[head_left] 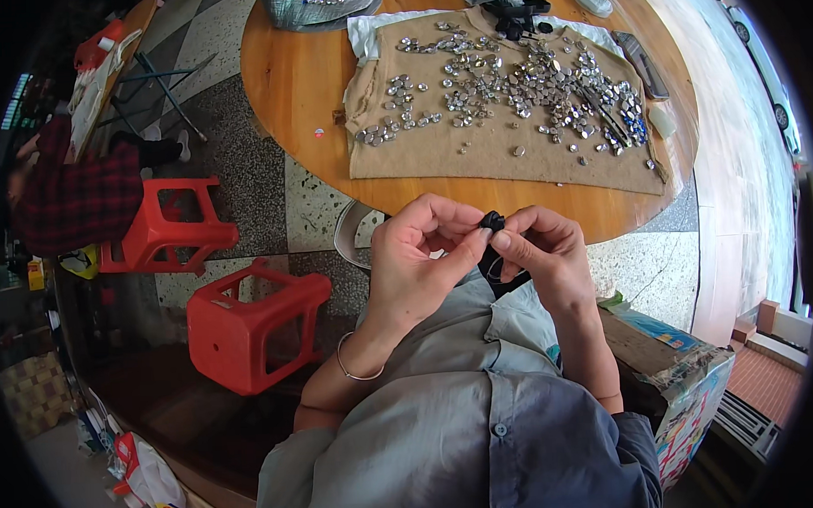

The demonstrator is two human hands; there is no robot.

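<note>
Head view: two hands (422,256) (550,253) pinching one small black piece (492,220); two red stools (142,235) (233,345).

A grey shirt (422,441) with round buttons (500,430), elbow-length sleeves (635,439), perhaps rolled; a thin silvery bangle (361,377) circles the left wrist (374,345).

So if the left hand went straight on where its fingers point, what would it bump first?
The black piece, right at the fingertips of the left hand; just past it, probably the right hand, though the depth is hard to tell.
</note>
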